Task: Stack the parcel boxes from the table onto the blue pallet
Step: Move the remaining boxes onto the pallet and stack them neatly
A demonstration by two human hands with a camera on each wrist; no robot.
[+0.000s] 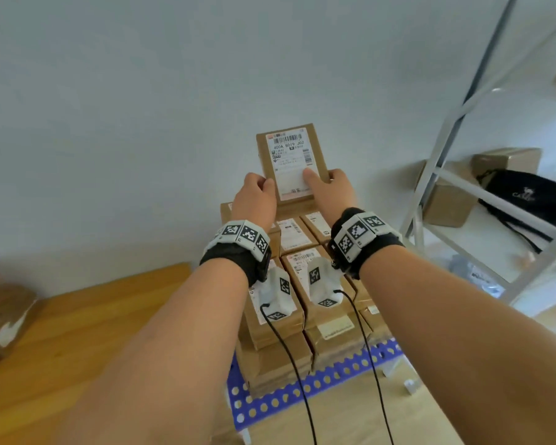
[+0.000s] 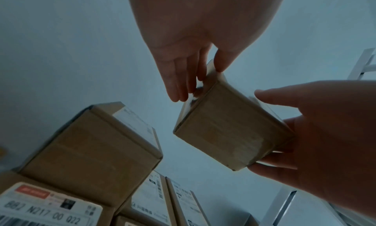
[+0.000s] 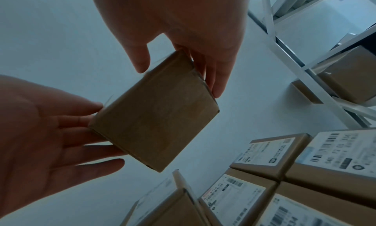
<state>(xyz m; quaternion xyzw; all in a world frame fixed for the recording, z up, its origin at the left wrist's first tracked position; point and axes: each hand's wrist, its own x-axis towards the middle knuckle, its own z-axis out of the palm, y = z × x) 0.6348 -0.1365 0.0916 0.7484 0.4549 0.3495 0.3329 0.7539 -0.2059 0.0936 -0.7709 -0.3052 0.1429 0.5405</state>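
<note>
A brown parcel box (image 1: 291,162) with a white shipping label is held in the air between both hands, above the far end of the stack. My left hand (image 1: 265,187) grips its left side, thumb on top and fingers along the side (image 2: 183,78). My right hand (image 1: 320,176) grips the right side, thumb pressed on the label. Both wrist views show the box's plain underside (image 3: 158,117). Below it, several labelled boxes (image 1: 294,234) are stacked in layers on the blue perforated pallet (image 1: 302,388). One box (image 2: 97,141) stands higher at the stack's far left.
A wooden table (image 1: 77,316) lies to the left, with a brown box (image 1: 0,316) at its left edge. A white metal shelf (image 1: 456,175) at the right holds cardboard boxes and a black bag (image 1: 527,194). A pale wall rises close behind the stack.
</note>
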